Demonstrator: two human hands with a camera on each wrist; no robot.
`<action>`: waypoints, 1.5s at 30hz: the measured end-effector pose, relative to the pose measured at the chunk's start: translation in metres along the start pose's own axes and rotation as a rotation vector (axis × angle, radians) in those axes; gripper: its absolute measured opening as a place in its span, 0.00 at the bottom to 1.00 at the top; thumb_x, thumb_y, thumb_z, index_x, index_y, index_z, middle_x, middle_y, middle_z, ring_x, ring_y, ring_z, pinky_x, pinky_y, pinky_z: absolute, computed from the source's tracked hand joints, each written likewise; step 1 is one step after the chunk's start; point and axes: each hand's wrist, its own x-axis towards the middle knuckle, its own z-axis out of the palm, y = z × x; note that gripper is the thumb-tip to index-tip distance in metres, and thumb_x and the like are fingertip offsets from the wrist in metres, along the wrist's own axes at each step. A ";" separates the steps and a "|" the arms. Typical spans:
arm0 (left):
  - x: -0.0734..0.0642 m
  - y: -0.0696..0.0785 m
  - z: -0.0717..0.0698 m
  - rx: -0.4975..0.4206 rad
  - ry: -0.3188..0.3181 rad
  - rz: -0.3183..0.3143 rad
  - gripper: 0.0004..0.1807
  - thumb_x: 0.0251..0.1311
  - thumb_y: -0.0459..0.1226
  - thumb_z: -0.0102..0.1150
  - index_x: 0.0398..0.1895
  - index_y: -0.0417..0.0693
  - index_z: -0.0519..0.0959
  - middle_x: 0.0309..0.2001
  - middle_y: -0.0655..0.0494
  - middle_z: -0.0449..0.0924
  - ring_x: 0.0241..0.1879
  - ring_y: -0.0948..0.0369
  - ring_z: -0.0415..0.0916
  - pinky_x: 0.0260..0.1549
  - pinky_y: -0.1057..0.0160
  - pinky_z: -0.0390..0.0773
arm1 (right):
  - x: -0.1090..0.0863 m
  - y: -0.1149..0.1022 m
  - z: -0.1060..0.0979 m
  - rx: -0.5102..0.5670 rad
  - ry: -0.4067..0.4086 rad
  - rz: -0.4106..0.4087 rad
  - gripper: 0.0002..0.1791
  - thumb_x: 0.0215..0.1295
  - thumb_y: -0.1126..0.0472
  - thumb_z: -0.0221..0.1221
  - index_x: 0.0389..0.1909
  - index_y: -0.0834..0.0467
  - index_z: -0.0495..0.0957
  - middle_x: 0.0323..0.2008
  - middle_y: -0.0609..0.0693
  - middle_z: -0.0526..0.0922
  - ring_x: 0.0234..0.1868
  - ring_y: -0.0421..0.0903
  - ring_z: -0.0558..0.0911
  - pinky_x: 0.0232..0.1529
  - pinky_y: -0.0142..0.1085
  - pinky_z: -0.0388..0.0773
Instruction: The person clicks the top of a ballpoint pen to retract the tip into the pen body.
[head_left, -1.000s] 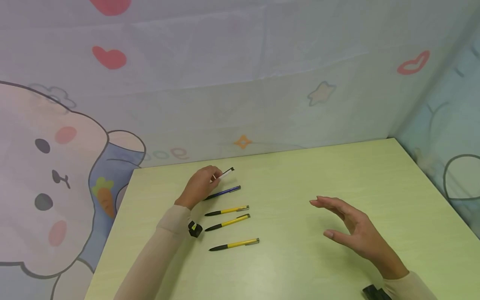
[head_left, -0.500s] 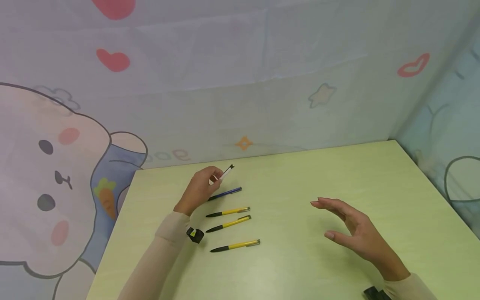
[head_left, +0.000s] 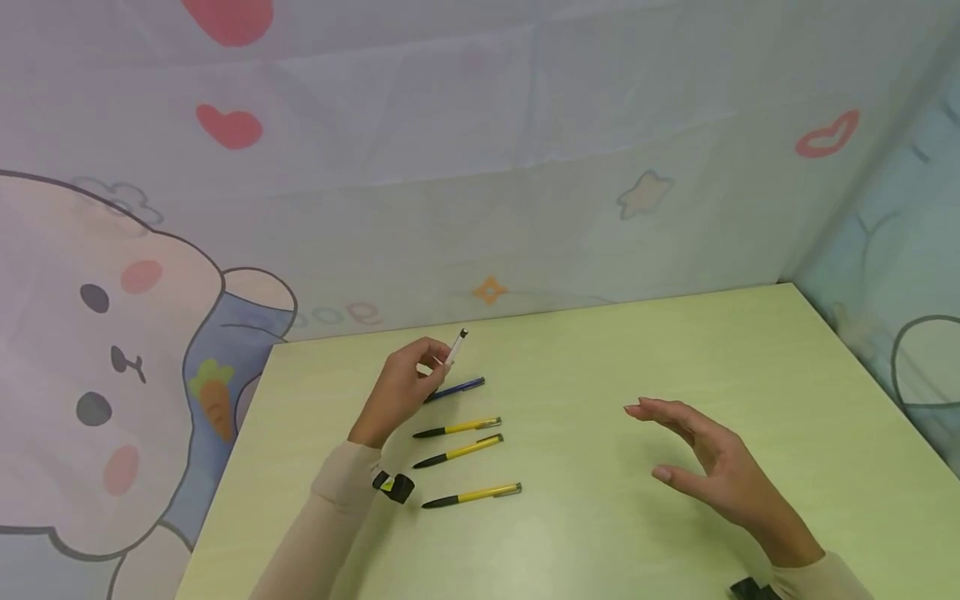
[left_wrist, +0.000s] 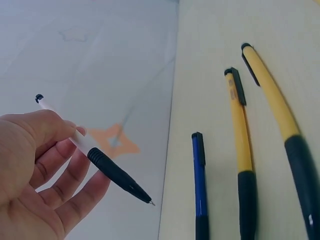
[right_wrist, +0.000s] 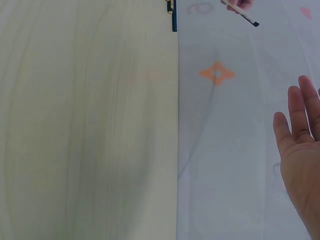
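Note:
My left hand (head_left: 401, 385) pinches a white pen (head_left: 457, 347) between thumb and fingers near the back left of the table. In the left wrist view the pen's black grip (left_wrist: 117, 171) slants down to an extended metal tip. A blue pen (head_left: 463, 387) lies just below that hand, partly hidden by it in the head view. Nearer the front come three yellow pens with black grips: one (head_left: 472, 426), another (head_left: 472, 449), and the frontmost (head_left: 483, 493). To the right, my right hand (head_left: 712, 458) hovers over the table, fingers extended, thumb apart, holding nothing.
The pale yellow-green table (head_left: 577, 375) meets a printed cloth backdrop (head_left: 420, 225) along its back edge. Another cloth panel (head_left: 915, 250) stands at the right side. Black camera mounts sit at both wrists, the left mount (head_left: 395, 487) close to the yellow pens.
The white pen has tilted more upright in my left hand, its black end swinging up. More of the table shows around the blue pen's end. My right hand has stayed nearly still.

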 end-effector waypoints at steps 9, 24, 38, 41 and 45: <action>-0.011 0.014 -0.002 -0.083 0.023 -0.019 0.08 0.71 0.38 0.61 0.50 0.54 0.80 0.44 0.60 0.82 0.43 0.62 0.78 0.43 0.55 0.81 | 0.000 0.001 0.000 0.002 0.000 -0.007 0.40 0.47 0.90 0.59 0.66 0.83 0.59 0.63 0.71 0.74 0.70 0.54 0.71 0.74 0.34 0.61; -0.029 0.045 0.001 -0.220 0.025 -0.025 0.07 0.69 0.36 0.63 0.48 0.52 0.80 0.43 0.57 0.82 0.45 0.60 0.79 0.42 0.56 0.83 | 0.001 0.002 0.001 0.006 -0.006 -0.010 0.41 0.47 0.90 0.59 0.66 0.83 0.59 0.63 0.70 0.74 0.70 0.54 0.71 0.74 0.34 0.60; -0.042 0.059 0.009 -0.299 0.008 0.018 0.08 0.68 0.31 0.63 0.47 0.51 0.79 0.44 0.55 0.82 0.44 0.57 0.80 0.44 0.61 0.85 | 0.007 -0.004 0.003 -0.001 -0.010 -0.009 0.40 0.48 0.90 0.59 0.66 0.83 0.59 0.63 0.69 0.75 0.70 0.54 0.70 0.75 0.34 0.60; -0.045 0.063 0.011 -0.300 0.004 0.012 0.09 0.68 0.31 0.62 0.48 0.52 0.79 0.43 0.56 0.82 0.44 0.58 0.81 0.43 0.61 0.85 | 0.007 -0.004 0.003 0.000 -0.011 -0.010 0.40 0.48 0.90 0.59 0.66 0.83 0.59 0.63 0.70 0.74 0.70 0.54 0.70 0.75 0.34 0.60; -0.050 0.067 0.012 -0.307 0.004 0.005 0.09 0.68 0.32 0.63 0.48 0.53 0.79 0.44 0.57 0.83 0.45 0.58 0.81 0.41 0.61 0.85 | 0.007 -0.001 0.002 0.004 -0.010 -0.006 0.40 0.48 0.90 0.59 0.66 0.83 0.59 0.62 0.73 0.73 0.70 0.54 0.70 0.75 0.34 0.60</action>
